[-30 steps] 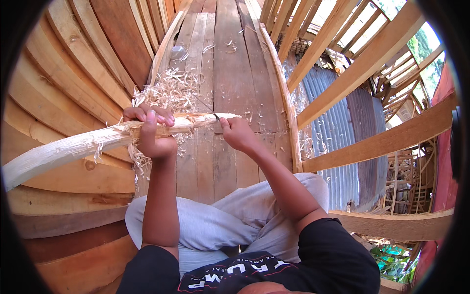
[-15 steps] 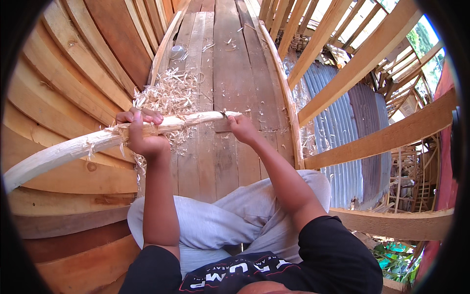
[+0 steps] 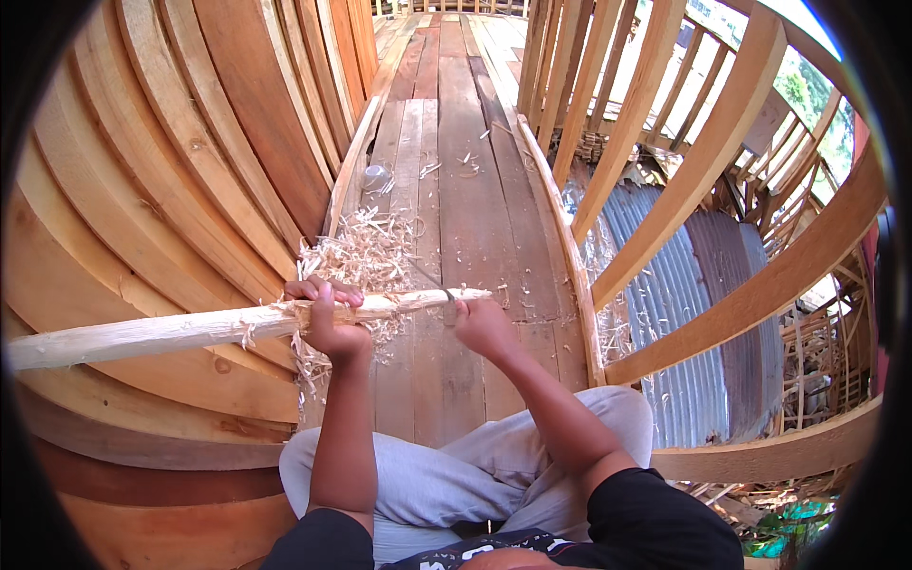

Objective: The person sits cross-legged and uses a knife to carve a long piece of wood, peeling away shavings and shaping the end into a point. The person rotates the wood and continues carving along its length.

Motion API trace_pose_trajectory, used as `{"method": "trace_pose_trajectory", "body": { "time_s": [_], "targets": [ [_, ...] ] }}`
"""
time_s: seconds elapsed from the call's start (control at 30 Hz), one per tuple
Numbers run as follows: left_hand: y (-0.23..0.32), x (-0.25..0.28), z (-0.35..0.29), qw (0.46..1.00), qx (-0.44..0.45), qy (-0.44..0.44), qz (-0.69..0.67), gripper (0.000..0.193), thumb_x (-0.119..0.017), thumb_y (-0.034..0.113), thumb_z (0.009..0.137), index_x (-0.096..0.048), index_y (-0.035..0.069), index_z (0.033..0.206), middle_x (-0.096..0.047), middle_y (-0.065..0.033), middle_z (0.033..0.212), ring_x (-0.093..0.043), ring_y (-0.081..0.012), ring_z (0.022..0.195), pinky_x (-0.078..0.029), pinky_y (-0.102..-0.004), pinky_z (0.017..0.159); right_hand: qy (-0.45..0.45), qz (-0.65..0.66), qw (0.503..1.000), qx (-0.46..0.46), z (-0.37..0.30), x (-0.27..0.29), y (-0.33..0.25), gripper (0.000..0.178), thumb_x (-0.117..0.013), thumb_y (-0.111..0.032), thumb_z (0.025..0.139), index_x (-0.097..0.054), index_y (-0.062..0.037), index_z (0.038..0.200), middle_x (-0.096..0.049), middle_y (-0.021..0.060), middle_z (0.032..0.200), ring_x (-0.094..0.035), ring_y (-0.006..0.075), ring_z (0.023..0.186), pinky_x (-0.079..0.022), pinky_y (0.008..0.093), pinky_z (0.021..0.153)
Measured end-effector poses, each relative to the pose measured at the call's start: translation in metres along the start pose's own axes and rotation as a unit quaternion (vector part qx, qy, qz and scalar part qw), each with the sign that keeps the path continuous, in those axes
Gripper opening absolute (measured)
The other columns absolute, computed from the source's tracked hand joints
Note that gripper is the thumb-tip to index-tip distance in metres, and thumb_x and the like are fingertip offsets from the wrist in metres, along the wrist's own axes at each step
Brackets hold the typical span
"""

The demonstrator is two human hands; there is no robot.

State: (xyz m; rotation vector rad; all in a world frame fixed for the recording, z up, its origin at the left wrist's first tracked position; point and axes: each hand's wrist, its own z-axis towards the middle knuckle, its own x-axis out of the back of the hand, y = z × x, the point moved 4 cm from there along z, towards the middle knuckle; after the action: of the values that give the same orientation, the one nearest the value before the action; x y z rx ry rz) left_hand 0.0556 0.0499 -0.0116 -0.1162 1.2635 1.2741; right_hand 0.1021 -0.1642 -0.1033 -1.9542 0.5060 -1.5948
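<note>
A long, pale, peeled wooden pole (image 3: 171,332) lies crosswise in front of me, running off past the left edge. My left hand (image 3: 328,313) is wrapped round it, with raised curls of wood beside the fingers. Near the pole's right end, my right hand (image 3: 483,323) is closed in a fist on a knife (image 3: 439,285). The thin dark blade reaches up and left across the pole's tip; the handle is hidden in my fist. Beyond the pole, a heap of wood shavings (image 3: 366,249) covers the boards.
I sit cross-legged on a plank floor (image 3: 465,209). A board wall (image 3: 161,218) rises close on the left. Slatted wooden railing (image 3: 679,190) stands on the right, with corrugated metal sheets (image 3: 679,313) below it. A clear cup (image 3: 377,178) lies near the wall.
The view has tilted up, showing more of the floor ahead. The knife blade now shows more plainly across the pole's tip. Both hands keep their holds.
</note>
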Motion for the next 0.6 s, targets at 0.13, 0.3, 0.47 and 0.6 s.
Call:
{"method": "trace_pose_trajectory", "body": {
  "time_s": [0.13, 0.3, 0.47, 0.6],
  "targets": [
    [0.004, -0.007, -0.006, 0.999, -0.012, -0.043, -0.003, 0.021, -0.051, 0.000, 0.080, -0.035, 0.010, 0.088, -0.043, -0.0052, 0.067, -0.050, -0.0172, 0.049, -0.046, -0.0311, 0.050, 0.002, 0.039, 0.999, 0.007, -0.012, 0.006, -0.022, 0.044, -0.043, -0.032, 0.095, -0.065, 0.0057, 0.097, -0.064, 0.0280, 0.096, -0.062, 0.0427, 0.092, -0.048, 0.0510, 0.082],
    [-0.001, -0.021, -0.011, 0.997, -0.011, -0.071, 0.023, 0.015, -0.051, 0.006, 0.080, -0.038, 0.011, 0.086, -0.044, -0.0046, 0.061, -0.048, -0.0157, 0.048, -0.045, -0.0300, 0.049, 0.032, -0.026, 0.992, -0.116, 0.033, -0.009, 0.107, 0.046, -0.042, -0.032, 0.095, -0.065, 0.0072, 0.097, -0.063, 0.0304, 0.098, -0.061, 0.0439, 0.094, -0.047, 0.0512, 0.085],
    [0.012, -0.015, -0.010, 0.997, -0.032, -0.070, 0.033, 0.022, -0.051, -0.003, 0.079, -0.034, 0.009, 0.087, -0.043, -0.0056, 0.067, -0.051, -0.0167, 0.049, -0.047, -0.0309, 0.051, -0.061, 0.032, 0.998, 0.005, -0.002, 0.004, -0.026, 0.047, -0.041, -0.033, 0.096, -0.065, 0.0077, 0.099, -0.063, 0.0307, 0.103, -0.061, 0.0426, 0.100, -0.046, 0.0496, 0.089],
    [-0.003, -0.010, -0.006, 1.000, -0.003, 0.024, 0.006, 0.018, -0.051, 0.001, 0.080, -0.036, 0.009, 0.087, -0.044, -0.0050, 0.064, -0.049, -0.0161, 0.048, -0.047, -0.0311, 0.051, 0.020, -0.009, 0.996, -0.084, 0.039, -0.018, 0.085, 0.043, -0.042, -0.033, 0.095, -0.066, 0.0023, 0.101, -0.064, 0.0295, 0.098, -0.060, 0.0447, 0.100, -0.046, 0.0493, 0.091]
  ]
}}
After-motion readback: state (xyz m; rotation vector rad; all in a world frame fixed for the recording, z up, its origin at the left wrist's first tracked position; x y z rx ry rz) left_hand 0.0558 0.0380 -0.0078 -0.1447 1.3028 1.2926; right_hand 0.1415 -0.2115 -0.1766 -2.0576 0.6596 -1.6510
